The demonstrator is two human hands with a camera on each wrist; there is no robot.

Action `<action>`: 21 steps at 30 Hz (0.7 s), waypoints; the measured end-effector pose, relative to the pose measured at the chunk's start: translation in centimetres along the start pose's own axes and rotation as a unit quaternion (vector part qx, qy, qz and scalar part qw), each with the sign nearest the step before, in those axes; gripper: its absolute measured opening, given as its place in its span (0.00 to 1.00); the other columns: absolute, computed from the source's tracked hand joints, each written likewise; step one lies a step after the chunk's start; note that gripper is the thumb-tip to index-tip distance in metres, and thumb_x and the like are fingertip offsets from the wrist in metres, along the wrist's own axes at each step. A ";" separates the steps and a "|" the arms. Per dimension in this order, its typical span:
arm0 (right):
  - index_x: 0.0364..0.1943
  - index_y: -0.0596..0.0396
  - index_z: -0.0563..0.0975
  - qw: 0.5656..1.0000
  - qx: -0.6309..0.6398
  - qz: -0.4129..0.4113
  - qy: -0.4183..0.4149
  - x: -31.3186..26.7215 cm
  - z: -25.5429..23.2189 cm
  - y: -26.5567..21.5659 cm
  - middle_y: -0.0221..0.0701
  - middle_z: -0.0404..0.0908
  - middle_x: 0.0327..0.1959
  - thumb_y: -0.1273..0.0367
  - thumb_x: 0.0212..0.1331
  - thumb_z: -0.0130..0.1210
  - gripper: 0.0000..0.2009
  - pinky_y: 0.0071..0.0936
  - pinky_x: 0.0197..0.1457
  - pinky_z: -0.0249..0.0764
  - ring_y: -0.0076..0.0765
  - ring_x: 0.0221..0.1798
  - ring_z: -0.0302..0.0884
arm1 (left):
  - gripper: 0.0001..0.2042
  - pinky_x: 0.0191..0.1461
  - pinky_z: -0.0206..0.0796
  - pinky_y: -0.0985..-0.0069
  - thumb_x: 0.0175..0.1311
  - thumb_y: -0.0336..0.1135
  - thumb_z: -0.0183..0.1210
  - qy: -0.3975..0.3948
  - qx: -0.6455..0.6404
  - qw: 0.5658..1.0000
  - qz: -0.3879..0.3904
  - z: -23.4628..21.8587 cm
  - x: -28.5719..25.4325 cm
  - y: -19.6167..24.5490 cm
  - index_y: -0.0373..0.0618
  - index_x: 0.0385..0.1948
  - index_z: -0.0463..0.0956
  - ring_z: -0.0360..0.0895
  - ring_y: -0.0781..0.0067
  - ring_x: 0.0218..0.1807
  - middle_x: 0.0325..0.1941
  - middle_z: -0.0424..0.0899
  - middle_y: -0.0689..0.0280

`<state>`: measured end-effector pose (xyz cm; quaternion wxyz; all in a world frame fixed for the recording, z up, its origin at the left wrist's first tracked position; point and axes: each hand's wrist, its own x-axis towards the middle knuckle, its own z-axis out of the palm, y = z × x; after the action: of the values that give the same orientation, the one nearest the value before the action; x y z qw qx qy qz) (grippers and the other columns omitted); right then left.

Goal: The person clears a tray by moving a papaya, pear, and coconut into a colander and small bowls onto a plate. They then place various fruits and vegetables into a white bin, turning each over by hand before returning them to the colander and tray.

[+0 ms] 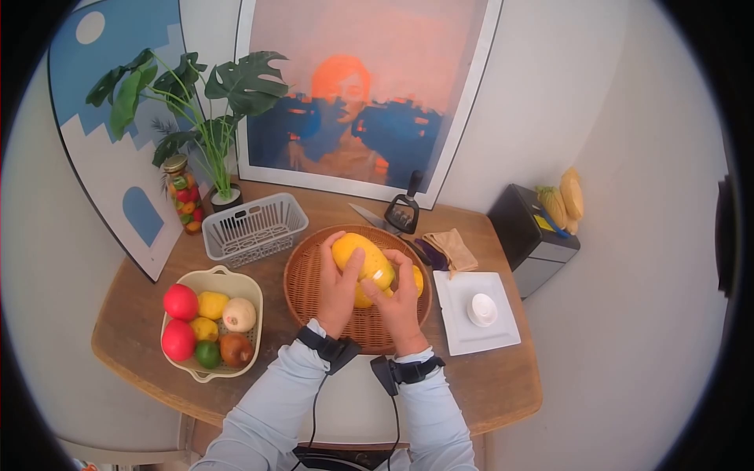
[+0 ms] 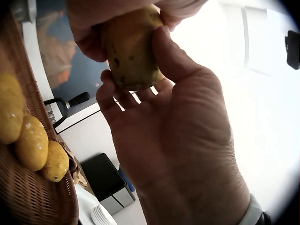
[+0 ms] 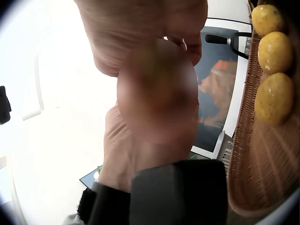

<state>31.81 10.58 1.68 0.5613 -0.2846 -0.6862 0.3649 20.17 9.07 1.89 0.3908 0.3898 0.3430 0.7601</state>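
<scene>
Both hands hold a ripe yellow mango with a green patch and dark spots, over a round wicker basket. My left hand grips its left side, the thumb lying along the skin. On the other side my right hand holds it with the thumb at its lower end. Seen in the left wrist view, the spotted end of the mango pokes out between the two hands. More yellow mangoes lie in the basket below, partly hidden by the hands in the head view.
To the left stands a cream basket of fruit and vegetables; behind it, a grey plastic basket, plant and jar. A knife, a black-handled grater and cloths lie behind. A white square plate holds small dishes.
</scene>
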 end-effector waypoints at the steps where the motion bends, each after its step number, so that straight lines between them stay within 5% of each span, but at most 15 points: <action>1: 0.58 0.58 0.68 1.000 -0.014 -0.010 -0.003 0.0 0.1 0.0 0.36 0.72 0.53 0.61 0.65 0.60 0.23 0.29 0.62 0.69 0.32 0.57 0.70 | 0.22 0.62 0.65 0.73 0.70 0.38 0.56 0.007 -0.010 1.000 -0.007 0.0 0.0 0.0 0.43 0.62 0.64 0.70 0.68 0.58 0.57 0.71 0.59; 2: 0.58 0.58 0.68 0.999 -0.028 -0.020 -0.005 -0.1 0.1 -0.1 0.37 0.72 0.54 0.60 0.65 0.60 0.24 0.29 0.61 0.69 0.33 0.57 0.70 | 0.22 0.62 0.65 0.73 0.70 0.37 0.56 -0.008 -0.009 1.000 -0.007 -0.1 0.0 0.1 0.43 0.62 0.64 0.70 0.68 0.58 0.57 0.70 0.59; 5: 0.57 0.58 0.68 0.987 0.068 0.143 0.011 -0.3 -0.2 0.8 0.37 0.72 0.53 0.58 0.64 0.61 0.25 0.30 0.62 0.68 0.34 0.58 0.70 | 0.22 0.61 0.65 0.74 0.70 0.37 0.56 -0.040 0.008 0.999 0.002 -0.3 0.0 0.3 0.43 0.62 0.64 0.70 0.69 0.57 0.57 0.70 0.59; 8: 0.57 0.59 0.68 0.998 0.045 0.049 0.008 -0.1 0.0 0.9 0.38 0.72 0.53 0.57 0.65 0.60 0.25 0.30 0.61 0.69 0.36 0.56 0.71 | 0.21 0.61 0.65 0.74 0.70 0.37 0.56 -0.031 0.031 0.999 0.014 -0.1 0.0 0.2 0.43 0.62 0.64 0.69 0.69 0.57 0.57 0.70 0.60; 11: 0.57 0.60 0.68 0.993 -0.108 -0.057 0.012 0.1 -0.1 0.8 0.39 0.73 0.53 0.56 0.65 0.60 0.25 0.30 0.60 0.69 0.36 0.55 0.72 | 0.20 0.61 0.64 0.74 0.71 0.37 0.55 -0.014 0.015 1.000 -0.001 0.1 0.0 0.4 0.43 0.62 0.65 0.69 0.70 0.57 0.57 0.71 0.61; 17: 0.55 0.60 0.69 0.997 0.032 0.076 0.009 -0.2 -0.1 0.9 0.38 0.73 0.51 0.59 0.64 0.61 0.24 0.31 0.59 0.69 0.36 0.54 0.72 | 0.20 0.61 0.64 0.75 0.72 0.36 0.54 -0.029 0.017 0.999 0.006 -0.2 0.2 0.0 0.44 0.62 0.65 0.69 0.71 0.57 0.57 0.71 0.61; 20: 0.55 0.60 0.70 0.985 -0.148 -0.084 0.032 0.1 -0.1 0.4 0.38 0.73 0.50 0.59 0.64 0.61 0.23 0.32 0.59 0.69 0.36 0.53 0.72 | 0.19 0.61 0.64 0.75 0.72 0.36 0.54 -0.029 0.015 0.999 -0.001 -0.2 0.1 0.0 0.44 0.62 0.65 0.69 0.71 0.57 0.57 0.71 0.61; 21: 0.55 0.60 0.70 0.992 -0.107 -0.057 0.031 0.1 -0.2 0.5 0.38 0.73 0.50 0.59 0.64 0.61 0.23 0.32 0.59 0.69 0.36 0.53 0.72 | 0.19 0.62 0.64 0.75 0.72 0.36 0.54 -0.033 0.018 0.999 -0.001 -0.2 0.2 0.1 0.44 0.62 0.65 0.69 0.71 0.57 0.57 0.71 0.61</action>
<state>31.95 11.00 1.33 0.5689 -0.3145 -0.7184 0.2477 19.87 9.09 1.93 0.3954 0.4217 0.3440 0.7399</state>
